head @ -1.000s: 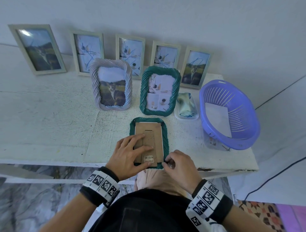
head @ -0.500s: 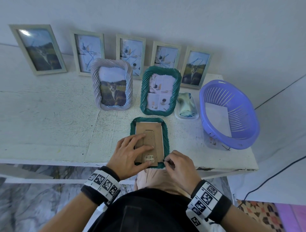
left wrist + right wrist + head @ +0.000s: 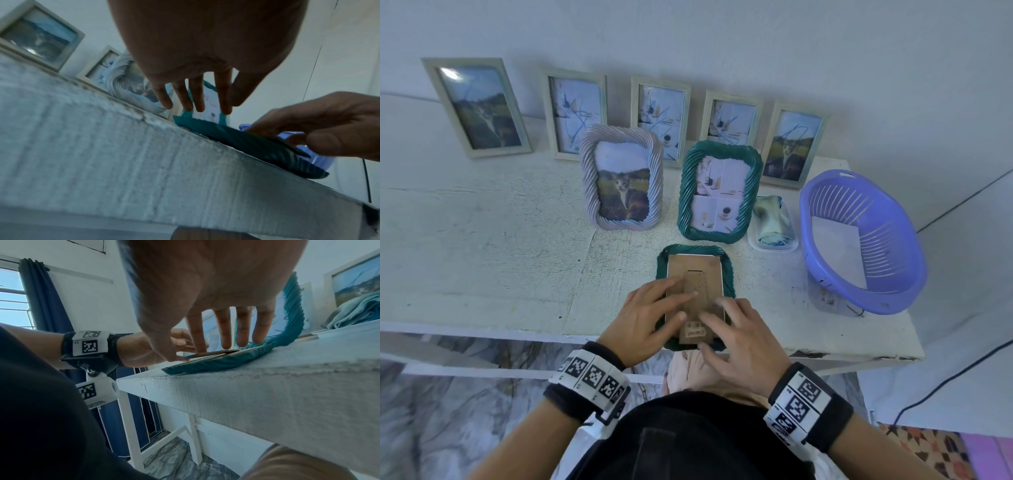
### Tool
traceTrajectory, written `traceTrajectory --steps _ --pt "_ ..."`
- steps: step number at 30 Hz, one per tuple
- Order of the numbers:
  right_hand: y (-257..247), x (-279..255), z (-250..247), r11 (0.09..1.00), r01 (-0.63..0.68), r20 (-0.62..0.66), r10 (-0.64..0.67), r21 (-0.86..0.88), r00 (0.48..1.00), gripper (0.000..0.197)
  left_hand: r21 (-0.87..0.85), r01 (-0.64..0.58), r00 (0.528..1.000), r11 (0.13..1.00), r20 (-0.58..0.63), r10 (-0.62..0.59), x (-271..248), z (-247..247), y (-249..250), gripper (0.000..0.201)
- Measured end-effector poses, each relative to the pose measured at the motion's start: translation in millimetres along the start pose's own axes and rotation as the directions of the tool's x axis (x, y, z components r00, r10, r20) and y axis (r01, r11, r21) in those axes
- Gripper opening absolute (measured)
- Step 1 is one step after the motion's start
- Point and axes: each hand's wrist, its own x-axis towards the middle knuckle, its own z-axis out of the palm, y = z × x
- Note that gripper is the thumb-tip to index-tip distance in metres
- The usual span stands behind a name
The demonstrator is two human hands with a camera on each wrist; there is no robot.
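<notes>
white painted table [image 3: 482,274] against a pale wall, paint worn along the near edge. right at that edge and slightly over it: green twisted frame [image 3: 729,274], flat and face down, so cardboard backing [image 3: 695,270] up and reachable. left hand [image 3: 643,318] flat on the backing's left half, fingers straight and spread, nothing gripped; reads as a hold-down against sliding. right hand [image 3: 743,346] also spread, fingers [image 3: 226,331] straight on the near right part of the backing, thumb at the frame's near rim; no curl round anything, so pressing, not clamping. probably seating the backing into the frame or feeling for its tabs; tabs too small to resolve. in the right wrist view, thin board edge slightly proud of the frame by the fingertips, maybe the stand leg, cannot tell. face down presumably also to keep fingers off the glass side. behind: second green frame [image 3: 720,192] and lilac twisted frame [image 3: 621,176], upright on own stands with photos in, likely finished ones parked clear of the work. further back, row of plain frames [image 3: 661,120] leaning on the wall. to the right, purple basket [image 3: 883,222] with a sheet inside, well apart from the hands; between it and the second green frame, folded cloth [image 3: 770,219] in a clear tray, handy for wiping. risk of tipping under uneven pressure, given the overhang.
</notes>
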Motion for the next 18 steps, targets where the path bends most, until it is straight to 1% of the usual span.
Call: traceTrajectory --steps 2,3,4,6,8,10,12,15,18 --pt "-3 3 3 0.999 0.012 0.046 -0.011 -0.031 0.999 0.050 -0.036 0.028 0.994 0.999 -0.100 -0.032 -5 -7 -4 0.032" --pt "-4 4 4 0.999 0.010 0.066 -0.007 -0.048 0.998 0.052 -0.022 0.049 0.990 0.999 -0.133 -0.051 -10 -11 -5 0.027" --pt "-4 4 4 0.998 0.005 0.076 -0.001 -0.059 0.997 0.053 0.003 0.063 0.988 0.998 -0.140 -0.062 -15 -14 -6 0.021" --pt "-5 5 5 0.998 -0.002 0.069 0.007 -0.063 0.998 0.052 0.073 0.052 0.994 0.996 -0.099 -0.045 -27 -17 -7 0.014" --pt "-5 4 6 0.998 0.001 0.058 0.003 -0.066 0.998 0.051 0.125 0.024 0.999 0.992 -0.045 -0.018 -37 -19 -7 0.016" --pt "-5 4 6 0.998 0.001 0.056 0.003 -0.070 0.998 0.051 0.129 0.005 1.000 0.992 -0.027 -0.002 -44 -19 -7 0.021" --pt "-5 3 6 0.997 -0.001 0.060 0.006 -0.073 0.998 0.051 0.081 0.014 0.999 0.997 -0.036 -0.011 -47 -17 -7 0.025" --pt "-4 5 6 0.997 -0.002 0.070 0.007 -0.079 0.998 0.052 -0.106 0.107 0.992 0.989 -0.048 -0.113 -50 -15 -10 0.029" --pt "-4 6 6 0.997 -0.006 0.086 0.013 -0.082 0.996 0.053 -0.218 0.164 0.985 0.962 -0.008 -0.170 -51 -14 -13 0.030"
